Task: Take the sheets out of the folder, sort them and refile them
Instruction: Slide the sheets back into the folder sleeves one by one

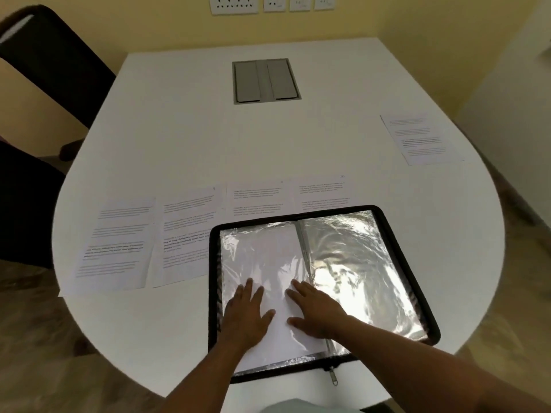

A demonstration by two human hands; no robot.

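- On the near edge of the white table (185, 138), in the head view, the zip folder (396, 263) lies open and flat, its black border framing two shiny plastic sleeves.
- Both hands lie flat with fingers straight on the left sleeve: the left hand (246, 315) near its outer edge, the right hand (316, 311) beside the spine. Neither grips anything.
- A blank white sheet (268, 263) sits in or on that left sleeve; I cannot tell whether it is fully inside the plastic.
- Four printed sheets (190, 231) lie in a row just beyond the folder; the two on the right are partly covered by its far edge. A fifth printed sheet (423, 138) lies well apart, far right.
- Risk: pressing and sliding over crinkled plastic could crease the sheet or buckle it against the spine.
- Risk: shifting the folder could drag the sheets tucked under its edge and disturb the sorted order.
- Risk: the far-right sheet lies close to the table's rim and could be forgotten or slip off.
- Hard to make out: glare whitens both sleeves, the print is too blurred to read, and page numbers cannot be checked. The zip pull (333, 378) hangs at the near edge.
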